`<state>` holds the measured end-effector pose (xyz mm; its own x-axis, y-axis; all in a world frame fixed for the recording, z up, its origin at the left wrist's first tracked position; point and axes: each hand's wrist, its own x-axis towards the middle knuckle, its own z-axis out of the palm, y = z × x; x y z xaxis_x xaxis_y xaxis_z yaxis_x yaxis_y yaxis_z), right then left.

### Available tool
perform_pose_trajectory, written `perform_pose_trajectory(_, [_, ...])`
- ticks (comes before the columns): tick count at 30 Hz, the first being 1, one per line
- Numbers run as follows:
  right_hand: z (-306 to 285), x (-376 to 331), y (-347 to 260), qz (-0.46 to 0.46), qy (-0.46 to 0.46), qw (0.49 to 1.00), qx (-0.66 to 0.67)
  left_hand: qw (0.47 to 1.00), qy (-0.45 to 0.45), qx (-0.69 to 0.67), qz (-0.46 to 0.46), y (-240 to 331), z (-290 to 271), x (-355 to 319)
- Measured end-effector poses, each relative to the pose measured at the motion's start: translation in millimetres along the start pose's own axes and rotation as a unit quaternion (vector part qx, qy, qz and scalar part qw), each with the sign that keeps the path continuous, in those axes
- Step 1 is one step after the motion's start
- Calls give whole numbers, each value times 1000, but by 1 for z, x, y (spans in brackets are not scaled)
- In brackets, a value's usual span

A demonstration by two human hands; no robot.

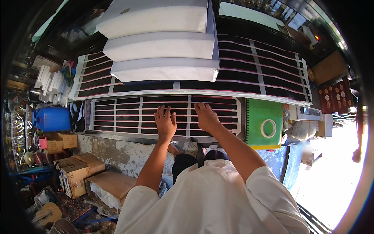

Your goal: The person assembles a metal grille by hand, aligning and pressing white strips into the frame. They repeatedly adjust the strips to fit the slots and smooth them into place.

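A long black sheet (pixel 128 117) with thin pale and red stripes and white cross strips lies on the counter in front of me. My left hand (pixel 166 123) rests over its middle, fingers spread and nothing visible in them. To its right, my right hand (pixel 207 116) touches the same sheet beside a white cross strip (pixel 188 126). Its fingers are slightly bent and apart, and I see nothing held. Behind lies a stack of similar striped sheets (pixel 241 70), raised higher. Several white boxes (pixel 167 70) are piled on that stack, hiding its middle.
Right of the sheet lies a green spiral-bound book (pixel 255 117) with a white tape ring (pixel 268 128) on it. A blue container (pixel 52 118) stands at the left. Cardboard boxes (pixel 76 171) and wrapped goods crowd the lower left. Bright daylight falls at the right.
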<state>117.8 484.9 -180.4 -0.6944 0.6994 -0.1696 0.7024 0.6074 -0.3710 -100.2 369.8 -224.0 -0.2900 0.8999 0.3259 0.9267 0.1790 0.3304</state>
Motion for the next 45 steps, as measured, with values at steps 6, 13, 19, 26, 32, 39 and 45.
perform_pose_trajectory(6, [0, -1, -1, -2, 13, 1000, 5, 996, -67, -40, 45, 21, 5, 16])
perform_pose_trajectory(13, [-3, -1, -4, 5, 8, 1000, -13, 991, -51, -90, 85, 39, 13, 40])
perform_pose_trajectory(19, [-9, 0, -6, 22, -27, 999, -1, 984, -115, -87, 107, 48, 12, 63])
perform_pose_trajectory(26, [-12, 0, -8, 26, -26, 999, 0, 967, -192, -37, 162, 46, 12, 85])
perform_pose_trajectory(32, [-15, 0, -8, 27, -37, 999, -10, 949, -236, -1, 211, 51, 9, 103])
perform_pose_trajectory(39, [-2, 2, -2, 20, -11, 1000, -5, 937, -247, 39, 244, 64, 15, 117])
perform_pose_trajectory(45, [-7, 1, 0, 20, -30, 999, 22, 933, -268, 22, 238, 56, 16, 119])
